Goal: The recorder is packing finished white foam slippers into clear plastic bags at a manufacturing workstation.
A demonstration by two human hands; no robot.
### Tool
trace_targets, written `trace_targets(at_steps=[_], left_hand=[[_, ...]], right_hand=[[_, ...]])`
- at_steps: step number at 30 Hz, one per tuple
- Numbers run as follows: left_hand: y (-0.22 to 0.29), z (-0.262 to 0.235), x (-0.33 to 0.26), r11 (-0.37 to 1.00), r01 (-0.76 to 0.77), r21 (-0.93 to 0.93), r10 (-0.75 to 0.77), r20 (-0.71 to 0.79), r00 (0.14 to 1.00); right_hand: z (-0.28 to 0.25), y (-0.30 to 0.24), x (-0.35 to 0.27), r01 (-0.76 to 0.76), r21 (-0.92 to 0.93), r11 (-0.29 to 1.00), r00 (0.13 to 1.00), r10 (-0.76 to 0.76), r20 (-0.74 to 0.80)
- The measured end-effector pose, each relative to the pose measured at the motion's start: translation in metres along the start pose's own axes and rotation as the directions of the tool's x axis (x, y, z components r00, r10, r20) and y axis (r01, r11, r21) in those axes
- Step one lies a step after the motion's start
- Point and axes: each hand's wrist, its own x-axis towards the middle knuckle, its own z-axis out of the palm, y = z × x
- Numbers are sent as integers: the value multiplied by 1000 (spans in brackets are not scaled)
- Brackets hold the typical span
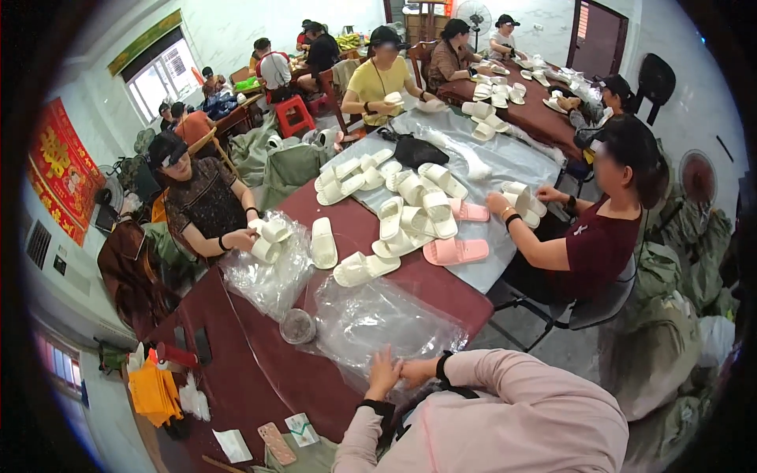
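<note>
- Head view: one maroon table [244, 386] fills the middle, a grey sheet [524, 158] covering part of its far end.
- One red banner [63, 169] hangs on the left wall, bearing a large gold character; its smaller marks are too blurred to read.
- Two clear plastic pieces lie on the table: one plastic sheet [386, 319] directly before the wearer, another plastic bag [272, 276] under a left-hand co-worker's hands.
- Cream slippers [363, 269] spread beyond the plastic sheet, overlapping too much for a sure count; exactly two pink slippers [456, 251] lie at their right.
- The wearer's two hands, left hand [384, 375] and right hand [416, 371], meet at the plastic sheet's near edge, fingers bent; whether either grips it, I cannot tell.
- One round tub [297, 325] stands at the sheet's left edge.
- One pink-cased phone [277, 444] lies between two white packets, a plain-looking packet [233, 445] and a green-printed packet [301, 430], its lettering too small to make out.
</note>
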Motion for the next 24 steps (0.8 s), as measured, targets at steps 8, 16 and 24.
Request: trace_targets(at_steps=[8, 16, 24], left_hand=[[32, 5, -2, 938, 233, 256, -284, 185, 941], [28, 31, 8, 878, 359, 318, -384, 20, 923], [45, 32, 12, 873, 399, 282, -388, -94, 917]], right_hand=[[-32, 34, -17, -121, 156, 980, 922, 53, 383], [-123, 111, -44, -211, 300, 930, 926, 289, -243], [-199, 183, -83, -211, 470, 857, 730, 458, -507]])
